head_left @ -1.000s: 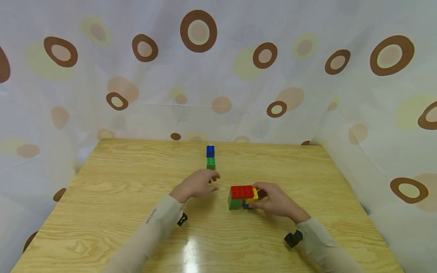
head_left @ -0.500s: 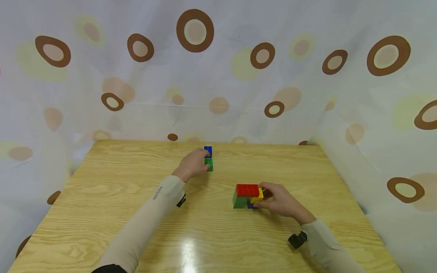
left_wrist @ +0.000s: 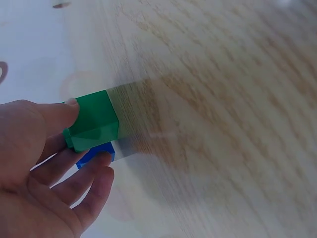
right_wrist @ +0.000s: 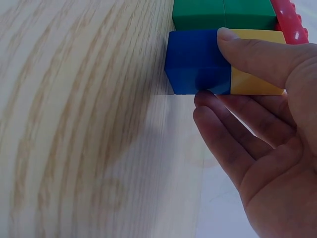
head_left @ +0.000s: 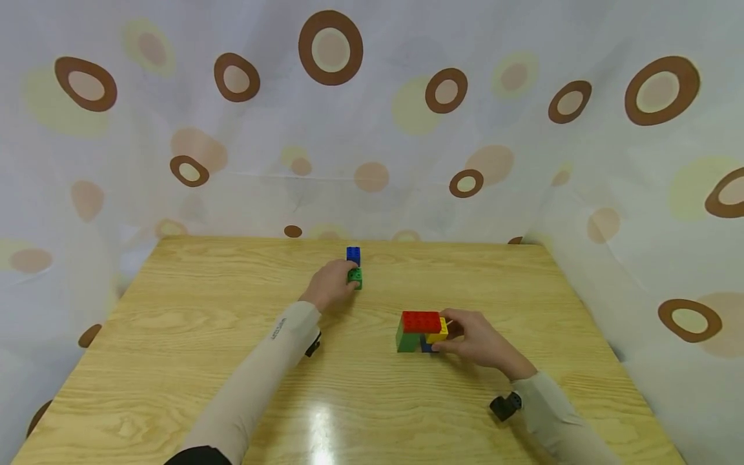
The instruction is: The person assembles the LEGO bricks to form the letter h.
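Observation:
My left hand (head_left: 329, 285) pinches a green toy brick (left_wrist: 95, 118) between thumb and fingers near the back of the table. Just behind that brick stands a blue brick (head_left: 353, 254), partly covered by my fingers in the left wrist view. Farther right, my right hand (head_left: 475, 338) grips a yellow brick (head_left: 440, 330) stacked on a dark blue brick (right_wrist: 195, 62), its thumb lying across their joint. Beside this pair rises a stack of two green bricks (right_wrist: 225, 14). A long red brick (head_left: 421, 321) lies over the tops of the green stack and, partly, the yellow brick.
The wooden table (head_left: 232, 361) carries the bricks, with a bright reflection near its front. A white patterned sheet (head_left: 372, 129) hangs along the back and both sides. Each wrist wears a small black camera (head_left: 506, 407).
My left hand has reached forward to the far bricks and taken hold of the green one. My right hand keeps its grip on the stacked bricks, which show little movement.

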`<move>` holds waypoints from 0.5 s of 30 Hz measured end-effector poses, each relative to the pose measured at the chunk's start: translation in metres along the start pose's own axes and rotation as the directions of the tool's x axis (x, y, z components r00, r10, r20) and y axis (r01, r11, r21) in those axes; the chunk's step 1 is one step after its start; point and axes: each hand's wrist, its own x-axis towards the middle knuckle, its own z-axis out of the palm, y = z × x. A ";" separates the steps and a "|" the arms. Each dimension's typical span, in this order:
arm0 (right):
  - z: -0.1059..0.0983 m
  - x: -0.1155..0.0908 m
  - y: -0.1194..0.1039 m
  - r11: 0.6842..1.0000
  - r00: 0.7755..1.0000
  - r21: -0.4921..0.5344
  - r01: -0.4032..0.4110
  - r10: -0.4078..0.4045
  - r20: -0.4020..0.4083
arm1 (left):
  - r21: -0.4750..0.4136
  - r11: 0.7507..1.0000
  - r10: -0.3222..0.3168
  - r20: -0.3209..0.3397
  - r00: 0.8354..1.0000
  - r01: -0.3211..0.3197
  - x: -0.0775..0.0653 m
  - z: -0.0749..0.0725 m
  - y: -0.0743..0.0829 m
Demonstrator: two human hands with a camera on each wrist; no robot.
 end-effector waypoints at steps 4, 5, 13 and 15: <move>0.001 0.000 0.002 1.000 1.000 -0.001 0.003 -0.003 -0.001 | 0.010 1.000 -0.009 0.012 1.000 0.009 0.000 -0.001 0.002; 0.001 0.000 0.002 1.000 1.000 -0.001 0.005 -0.005 -0.002 | 0.011 1.000 -0.008 0.012 1.000 0.008 0.000 -0.001 0.002; 0.001 -0.001 0.000 1.000 1.000 0.003 0.004 -0.004 0.003 | -0.005 1.000 0.021 0.041 0.999 -0.021 0.002 -0.002 0.003; 0.001 -0.001 0.000 1.000 1.000 0.002 0.000 0.000 0.003 | -0.013 0.999 0.031 0.054 0.998 -0.031 0.001 -0.003 0.004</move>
